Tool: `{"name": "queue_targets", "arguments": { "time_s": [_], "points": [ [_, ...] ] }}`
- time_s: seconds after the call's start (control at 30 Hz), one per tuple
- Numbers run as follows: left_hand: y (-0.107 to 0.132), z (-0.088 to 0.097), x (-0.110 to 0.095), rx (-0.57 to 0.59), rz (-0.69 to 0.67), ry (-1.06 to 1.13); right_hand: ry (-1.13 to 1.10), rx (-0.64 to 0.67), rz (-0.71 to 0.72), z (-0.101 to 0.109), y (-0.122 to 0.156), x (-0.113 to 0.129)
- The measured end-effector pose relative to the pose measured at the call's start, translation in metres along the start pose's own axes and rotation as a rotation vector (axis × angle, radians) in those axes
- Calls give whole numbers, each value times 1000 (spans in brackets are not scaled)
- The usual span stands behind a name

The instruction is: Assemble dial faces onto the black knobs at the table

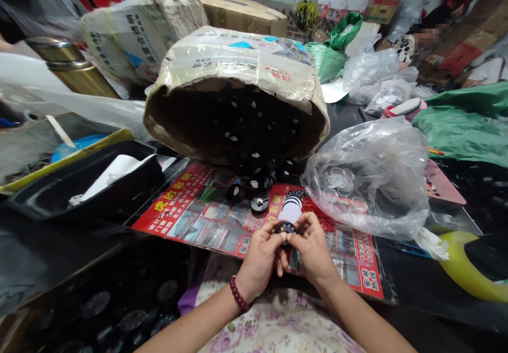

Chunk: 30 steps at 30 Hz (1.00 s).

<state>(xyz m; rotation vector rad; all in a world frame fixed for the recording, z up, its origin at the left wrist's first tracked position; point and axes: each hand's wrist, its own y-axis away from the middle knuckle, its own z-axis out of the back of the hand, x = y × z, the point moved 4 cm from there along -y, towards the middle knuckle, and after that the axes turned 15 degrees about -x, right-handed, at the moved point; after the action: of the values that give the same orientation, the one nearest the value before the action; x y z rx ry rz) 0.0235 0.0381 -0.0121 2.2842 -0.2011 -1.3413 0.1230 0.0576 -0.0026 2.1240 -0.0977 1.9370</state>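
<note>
spreading across a dark bench in the head view, a red printed sheet lies under the work, with a carton and a green bag in the cluttered room beyond. a wrapped box turns its wide mouth toward the person, black round parts lying at its lip; a clear bag sits to the right, a black tray to the left. the left hand and right hand, partly closed, pinch a black dial from either side, over the sheet and near white pieces. its marked face tilts upward; its outline looks oval, longer from hand to hand.
</note>
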Motion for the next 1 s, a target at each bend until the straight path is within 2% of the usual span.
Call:
{"name": "queue_targets", "arguments": {
  "time_s": [0.1,0.17,0.23,0.33,0.4,0.47,0.57,0.67,0.73,0.8,0.9,1.0],
  "points": [
    [-3,0,0,1,-1,-18,53,49,21,3,-3,0],
    [-4,0,1,17,24,-31,175,79,109,8,-5,5],
    [-4,1,2,36,39,-61,352,70,320,13,-3,14],
    [-1,2,2,68,-26,-159,607,108,672,13,7,27],
    [1,2,4,82,-69,-223,704,152,780,9,14,28],
    [2,2,7,74,-50,-217,740,130,820,7,17,28],
    [2,0,11,59,84,-102,719,95,840,10,16,31],
    [2,-2,8,43,153,-7,676,69,838,27,-3,45],
    [2,-2,2,21,123,11,723,-59,840,49,-29,57],
    [1,-1,-2,-11,47,-35,867,-195,833,69,-58,65],
    [0,2,-4,-58,-81,-185,937,-172,844,81,-90,63],
    [0,6,-6,-71,-146,-284,915,-128,855,77,-96,54]
  ]
}}
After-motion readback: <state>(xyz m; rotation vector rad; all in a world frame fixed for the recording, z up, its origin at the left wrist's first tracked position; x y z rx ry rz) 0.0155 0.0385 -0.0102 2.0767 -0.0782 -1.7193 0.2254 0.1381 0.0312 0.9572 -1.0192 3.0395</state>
